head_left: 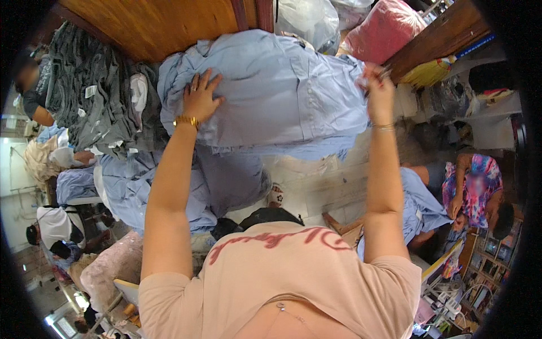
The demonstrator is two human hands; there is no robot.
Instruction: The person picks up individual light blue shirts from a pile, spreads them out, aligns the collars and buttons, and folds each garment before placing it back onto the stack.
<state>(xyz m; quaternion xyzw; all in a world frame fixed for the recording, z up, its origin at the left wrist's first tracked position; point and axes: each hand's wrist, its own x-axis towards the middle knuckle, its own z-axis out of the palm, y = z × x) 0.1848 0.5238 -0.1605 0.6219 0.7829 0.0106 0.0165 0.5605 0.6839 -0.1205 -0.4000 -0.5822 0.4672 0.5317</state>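
Left hand point(201, 96) lies open, fingers spread, towards 11 o'clock on the pile of light-blue shirts point(262, 93), which sits at 12. Towards 2, the right hand point(382, 96) is curled at the pile's end; blur hides whether it grips anything. The step in hand looks like steadying the pile while tending that end; the next move probably calls for a firm left palm and careful right fingertips. Further out are dark grey garments point(84, 96) at 10, a red bag point(384, 31) at 1, and a seated co-worker point(477, 186) near 3.
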